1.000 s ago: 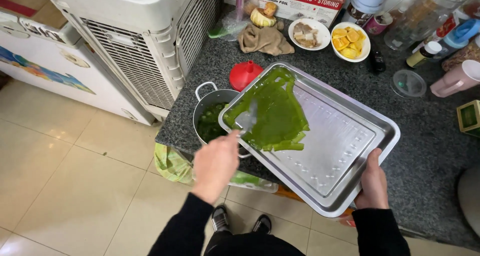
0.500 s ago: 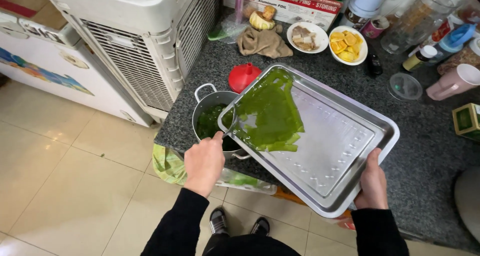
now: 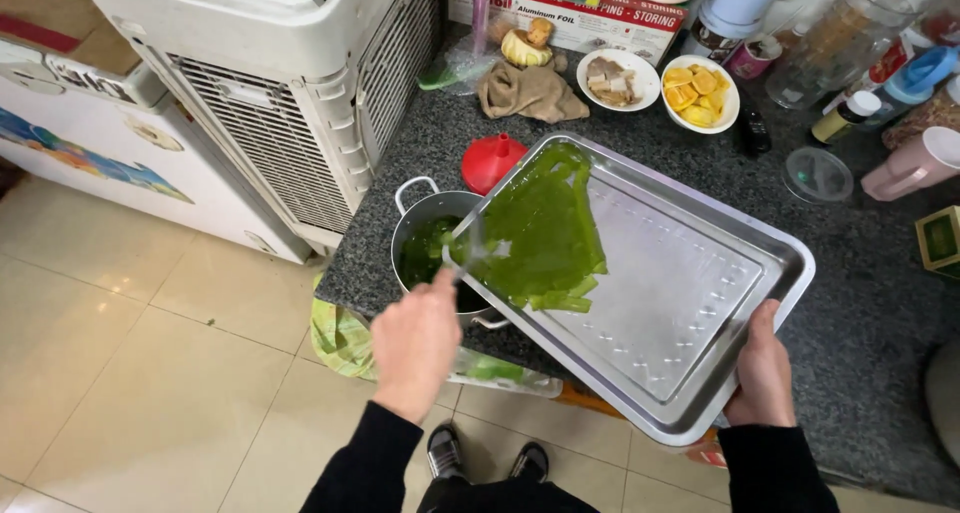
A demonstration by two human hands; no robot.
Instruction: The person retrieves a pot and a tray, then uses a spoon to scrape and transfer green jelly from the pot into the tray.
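My right hand [image 3: 765,368] grips the near corner of a large steel tray [image 3: 700,303], tilted so its left end hangs over a small steel pot [image 3: 425,218]. A sheet of green jelly-like paste [image 3: 540,233] clings to the tray's lower left part and sags toward the pot, which holds more green stuff. My left hand [image 3: 415,338] holds a thin metal utensil [image 3: 465,233], blurred, its tip against the green sheet at the tray's edge above the pot.
The dark granite counter [image 3: 880,313] carries a red funnel [image 3: 492,158], a brown cloth [image 3: 530,91], a bowl of yellow pieces [image 3: 700,91], a bowl of pale pieces [image 3: 617,78], jars, bottles and a pink cup [image 3: 915,163]. A white air cooler [image 3: 290,83] stands left. Tiled floor lies below.
My left hand has shifted a little up and right along the tray edge, working the utensil against the green sheet. More of the green sheet has slid toward the pot. The tray stays tilted.
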